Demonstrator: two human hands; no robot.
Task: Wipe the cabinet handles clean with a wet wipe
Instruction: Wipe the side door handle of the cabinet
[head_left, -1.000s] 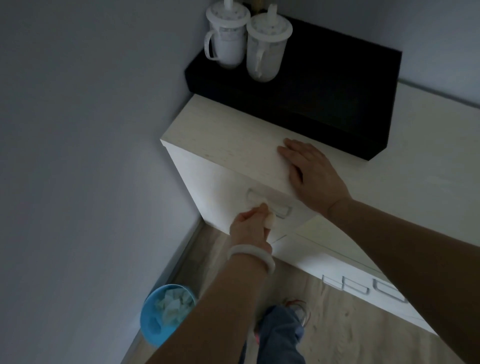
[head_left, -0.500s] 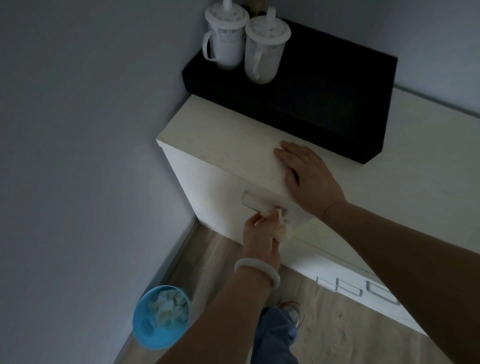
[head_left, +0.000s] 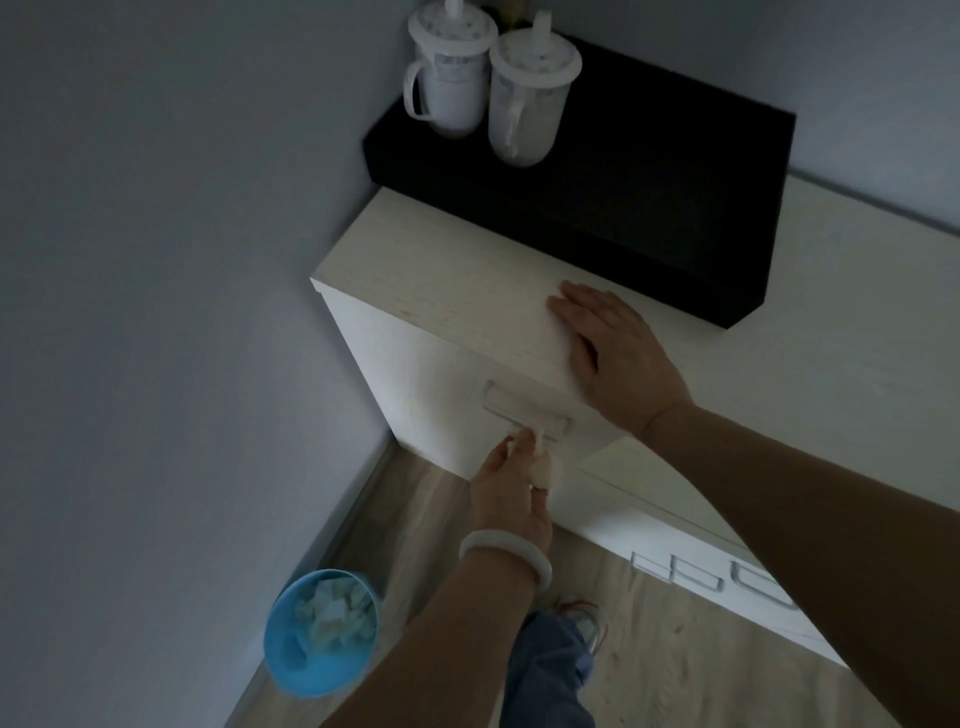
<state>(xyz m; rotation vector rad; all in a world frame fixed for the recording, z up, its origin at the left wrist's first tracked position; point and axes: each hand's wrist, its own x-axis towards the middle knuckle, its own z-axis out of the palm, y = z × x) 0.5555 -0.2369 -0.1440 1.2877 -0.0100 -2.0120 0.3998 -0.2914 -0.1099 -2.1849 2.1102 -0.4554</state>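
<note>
While the right hand (head_left: 621, 356) is lying flat with straight fingers on the pale top of the cabinet (head_left: 441, 280), near its front edge, the left hand (head_left: 511, 488) is reaching up from below and pinching a bunched wet wipe (head_left: 545, 467) between its curled fingers. The hand is pressing the wipe against the lower edge of the handle (head_left: 524, 410), a pale rectangular pull set on the cabinet's front face; in this dim light it is hard to say just how much of the wipe is touching the bar. A pale bangle (head_left: 506, 556) is sitting round the left wrist. Lower and to the right, a row of smaller handles (head_left: 711, 574) is showing on a lower cabinet front. At the back of the cabinet top a black box (head_left: 649, 171) is carrying two lidded white cups (head_left: 493, 88), standing side by side. On the wooden floor, near the wall, a blue bin (head_left: 317, 660) is holding crumpled white tissues.
</note>
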